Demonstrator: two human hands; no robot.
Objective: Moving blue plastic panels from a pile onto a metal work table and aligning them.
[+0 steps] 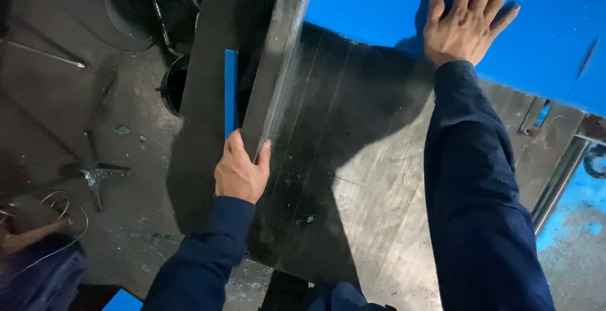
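Nearest to me, low in the frame, two dark blue sleeves rise from the bottom edge. In the lower left corner I see a bundle of blue cloth (44, 276) with a loop of thin wire (53, 207) just above it on the dusty floor (126, 222).

At centre left, my left hand (242, 169) is closed around the near end of a long grey metal bar (278, 65), thumb on one side and fingers wrapped over the other. The bar runs from that grip up toward the top centre of the frame, lying along the left edge of a worn steel table (366, 178). Just left of the bar stands a narrow blue strip (231, 90), beside the knuckles; I cannot tell whether the hand touches it.

Further up, in the upper right, my right hand (467, 24) lies flat with fingers spread wide, palm pressed on a large blue sheet (372, 2) that rests on the far part of the table. It grips nothing.

At the right edge a metal rail (558, 181) runs along the table's side. In the upper left, a thin metal rod (44, 53) lies on the floor, and a dark round container (173, 84) sits near the bar's far half.
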